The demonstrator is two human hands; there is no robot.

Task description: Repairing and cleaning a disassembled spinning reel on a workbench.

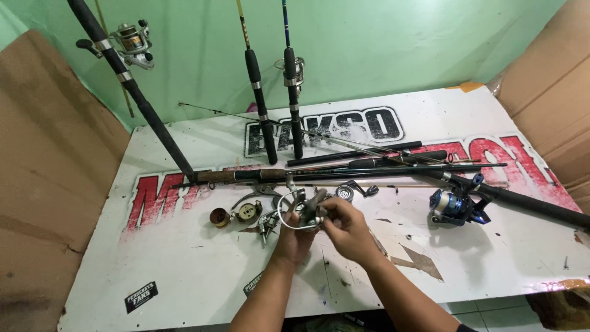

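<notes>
Both hands are working over the white printed board (184,270). Left hand (294,237) is gripping a silver spinning reel (304,212), fingers curled shut around its body from below, wire bail looping out just left of the fingertips. Right hand (347,227) is touching the same reel from the right side, fingers (329,215) pinching together on a small part of it; which part, cannot tell. Just left of the left fingers, loose reel parts are lying: a brass-coloured spool (249,212) and a small brown cap (219,217). Just beyond the fingertips, a bundle of dark fishing rods (369,166) is lying across the board. Well to the right of the right fingers, a blue reel (452,205) is sitting mounted on a rod.
</notes>
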